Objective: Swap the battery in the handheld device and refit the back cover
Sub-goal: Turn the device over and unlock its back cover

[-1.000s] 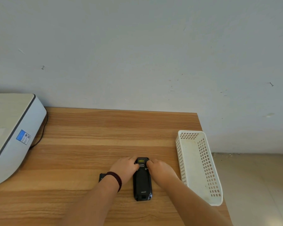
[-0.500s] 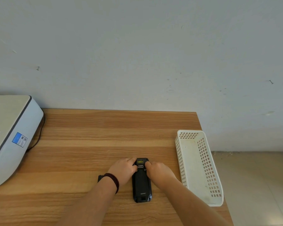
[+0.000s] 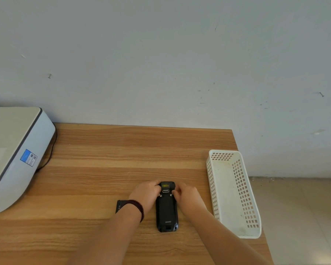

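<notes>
Face down on the table [image 3: 103, 150], the device [image 3: 167, 207] lies lengthwise away from the person — left hand [image 3: 146, 194] and right hand [image 3: 187, 194] flank its far end, fingertips pinching the cover's upper corners; a dark battery [image 3: 119, 205] sits left.

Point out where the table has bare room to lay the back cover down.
Widest bare patch: the table between the printer, the wall and the hands. The white basket looks empty too. Crowded: around the device, with left hand, right hand and a dark flat item.
</notes>
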`<move>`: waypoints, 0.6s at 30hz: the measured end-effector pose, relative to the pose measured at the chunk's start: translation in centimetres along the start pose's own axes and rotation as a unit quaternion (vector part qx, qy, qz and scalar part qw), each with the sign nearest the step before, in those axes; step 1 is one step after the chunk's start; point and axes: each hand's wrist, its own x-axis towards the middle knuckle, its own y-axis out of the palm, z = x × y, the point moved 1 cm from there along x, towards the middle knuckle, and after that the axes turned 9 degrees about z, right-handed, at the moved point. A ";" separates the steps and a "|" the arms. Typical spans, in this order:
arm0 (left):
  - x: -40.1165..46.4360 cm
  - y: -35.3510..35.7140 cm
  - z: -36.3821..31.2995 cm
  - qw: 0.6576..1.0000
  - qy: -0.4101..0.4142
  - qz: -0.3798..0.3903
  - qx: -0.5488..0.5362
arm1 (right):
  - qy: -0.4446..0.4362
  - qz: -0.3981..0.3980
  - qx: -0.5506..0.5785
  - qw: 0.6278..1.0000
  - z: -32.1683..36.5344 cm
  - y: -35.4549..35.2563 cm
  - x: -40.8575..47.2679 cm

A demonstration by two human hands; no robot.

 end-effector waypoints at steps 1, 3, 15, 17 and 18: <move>-0.1 0.1 -0.3 1.000 0.002 -0.017 -0.002 | 0.005 -0.008 0.015 1.000 0.1 0.2 -0.1; -0.3 0.6 -0.4 0.999 -0.008 -0.040 -0.020 | 0.021 -0.012 0.034 0.999 0.5 0.8 -0.3; -0.8 1.9 -1.0 0.986 -0.071 -0.090 -0.124 | 0.228 -0.021 0.120 0.966 2.7 3.1 1.4; -0.7 1.9 -0.9 0.984 -0.077 -0.092 -0.131 | 0.240 -0.022 0.116 0.964 2.8 3.2 1.6; -0.7 1.9 -0.9 0.983 -0.078 -0.094 -0.134 | 0.245 -0.025 0.120 0.962 2.8 3.3 1.7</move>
